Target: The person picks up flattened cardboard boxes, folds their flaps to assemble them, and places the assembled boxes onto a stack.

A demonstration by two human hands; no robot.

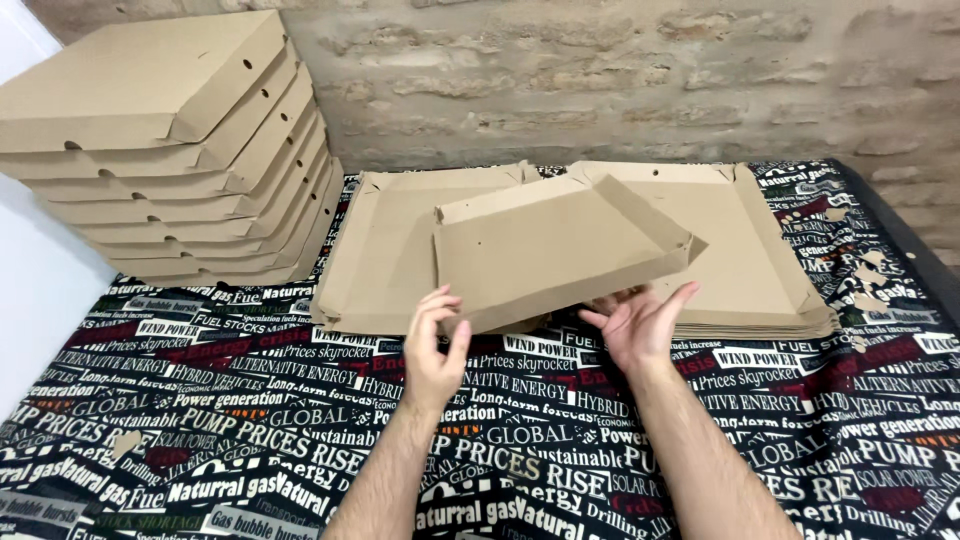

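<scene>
Half-folded brown cardboard pizza box sits in the middle of the frame, tilted, with its side flaps partly raised, held above the table. Left hand grips the box's near lower-left edge, thumb on top and fingers curled over the rim. Right hand supports the box from beneath at the lower right, palm up and fingers spread open against its underside. Directly behind the box lies a flat pile of unfolded brown cardboard box blanks, stretching across the centre and right. In the upper left of the frame stands a leaning stack of finished closed brown cardboard boxes. Everything rests on a black tablecloth printed with white and red lettering, before a rough brick wall
</scene>
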